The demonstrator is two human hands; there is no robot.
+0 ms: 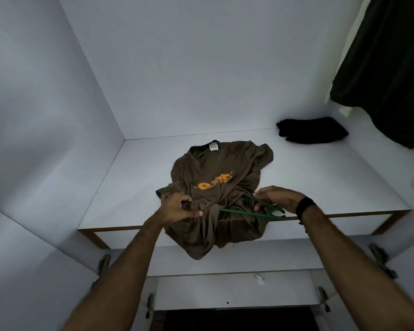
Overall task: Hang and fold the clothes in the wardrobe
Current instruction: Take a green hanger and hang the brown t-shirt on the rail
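Observation:
A brown T-shirt [215, 168] with an orange print lies crumpled on the white wardrobe shelf [320, 182], its lower part hanging over the front edge. My left hand [179, 206] grips a bunched fold of the shirt near its hem. A green hanger [246, 211] pokes out from under the cloth to the right. My right hand [276, 198], with a black band on the wrist, holds the hanger's hook end just above the shelf's front edge.
A folded black garment [312, 130] sits at the shelf's back right. A dark garment [387, 63] hangs at the upper right, with a pale one behind it. White walls close in the left and back. Door hinges [380, 261] show below the shelf.

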